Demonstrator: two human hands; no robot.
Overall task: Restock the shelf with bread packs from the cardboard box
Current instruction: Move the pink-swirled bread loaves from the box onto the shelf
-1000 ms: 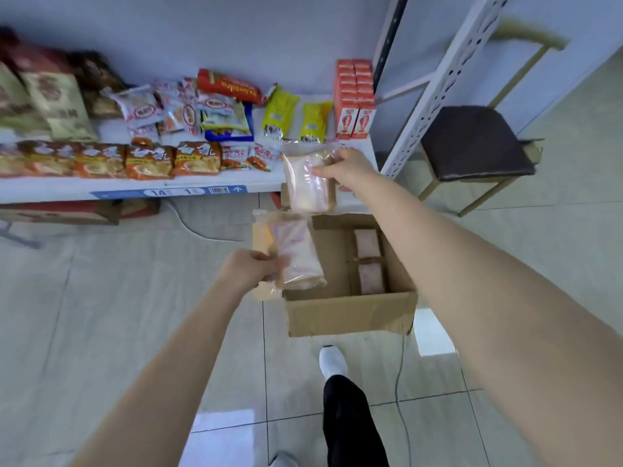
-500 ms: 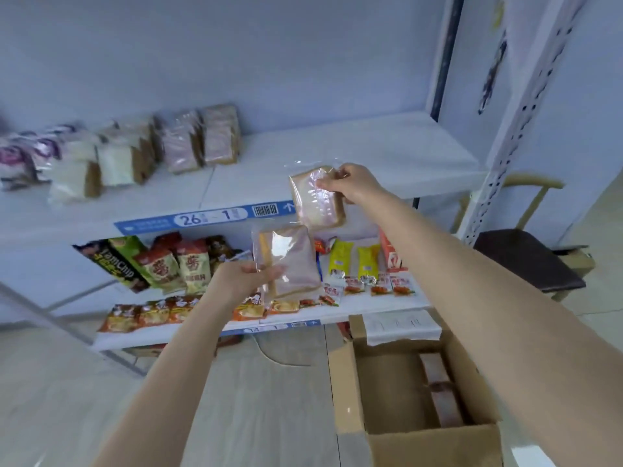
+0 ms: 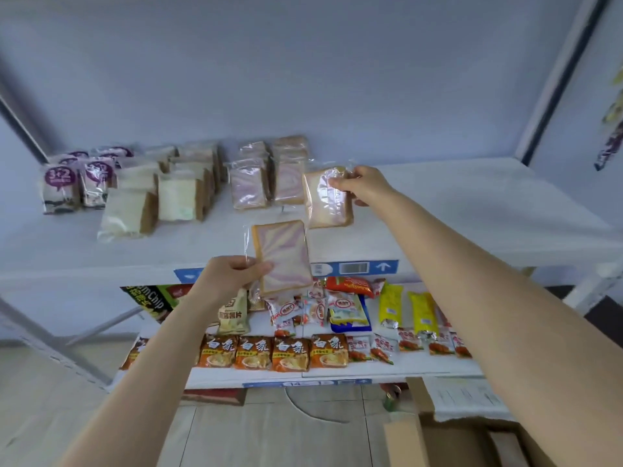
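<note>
Cardboard box — low right corner, partly in view, below the shelving. Left hand, arm stretched forward and up, grips the lower left edge of a swirl bread pack: upright, long axis near vertical with the top leaning slightly left, flat face to the camera, before the upper shelf edge. Right hand, reaching further, pinches the top corner of a second bread pack — hanging, long axis vertical, over the upper shelf just right of the standing row of swirl packs.
</note>
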